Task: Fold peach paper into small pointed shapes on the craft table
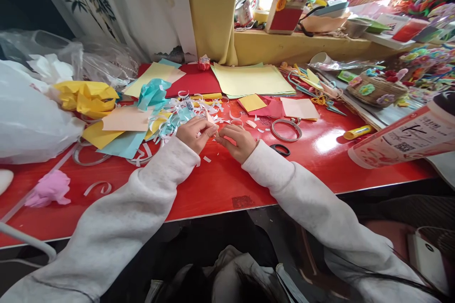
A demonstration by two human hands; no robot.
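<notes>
Both my hands meet above the middle of the red table. In my left hand (197,133) a small pale pink paper piece (209,116) is pinched, its tip rising above the fingers. My right hand (237,141) is closed, thumb and fingertips together at the same spot; what lies between them is too small to make out. Curled white paper strips (183,109) lie just behind my left hand. Small paper scraps (207,159) are scattered around both hands. To the right of my right hand are black scissor handles (280,150) and a roll of tape (286,130).
Coloured paper sheets (252,79) lie at the back. At the left are a white plastic bag (31,113), crumpled yellow paper (86,98) and pink paper (50,189). A large tilted cup (401,137) and a yellow marker (358,132) are at the right, near a flower basket (377,90).
</notes>
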